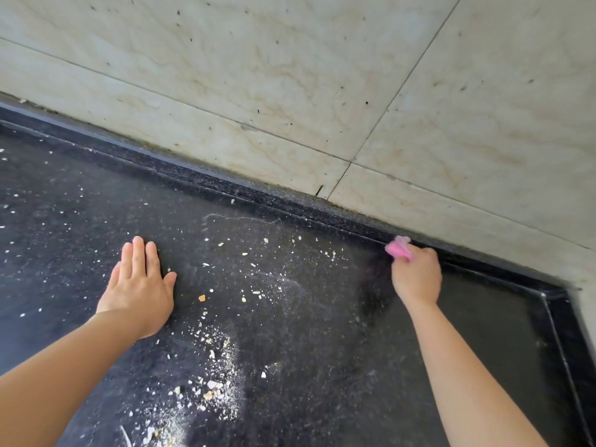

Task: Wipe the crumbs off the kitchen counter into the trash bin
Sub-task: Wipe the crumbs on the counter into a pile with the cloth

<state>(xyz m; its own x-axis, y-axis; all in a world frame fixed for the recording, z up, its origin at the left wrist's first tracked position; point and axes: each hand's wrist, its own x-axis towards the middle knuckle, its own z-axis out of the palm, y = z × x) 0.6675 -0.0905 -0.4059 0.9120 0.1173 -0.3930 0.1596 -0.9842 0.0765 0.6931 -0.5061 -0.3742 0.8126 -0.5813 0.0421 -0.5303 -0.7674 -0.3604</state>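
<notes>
A pale tiled wall (pixel 290 75) rises behind a dark speckled desk (pixel 306 350), which has a raised black lip along its back edge and right side. The left hand (pixel 138 285) lies flat on the desk with its fingers (pixel 139 253) stretched out straight and close together, holding nothing, while the right hand (pixel 417 279) is curled into a fist around a pink cloth (pixel 399 248) that pokes out against the back lip. Pale crumbs (pixel 209 382) lie scattered over the desk between the hands, thickest near the bottom edge of the view.
</notes>
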